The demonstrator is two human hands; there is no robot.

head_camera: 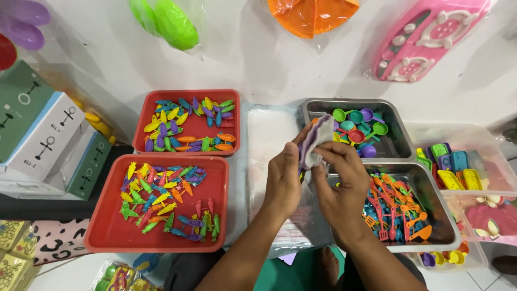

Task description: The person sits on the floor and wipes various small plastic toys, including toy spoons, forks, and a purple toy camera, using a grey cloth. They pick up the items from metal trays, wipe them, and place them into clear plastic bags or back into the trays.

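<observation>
- Left hand (pixel 283 180) & right hand (pixel 339 183) both pinched on a small clear plastic bag (pixel 316 141) w/ a purple piece inside, held up over the stack of clear bags (pixel 269 140) in the middle of the table.
- Looks like the filling step: bag held open at the top, fingers working its mouth.
- Red trays at left, near one (pixel 107 237) w/ carrot toys, far one (pixel 142 121) w/ mixed bits.
- Metal trays at right: spoons (pixel 396 129), spatulas (pixel 444 215).
- Next move prob needs one hand free while the other keeps the bag open.
</observation>
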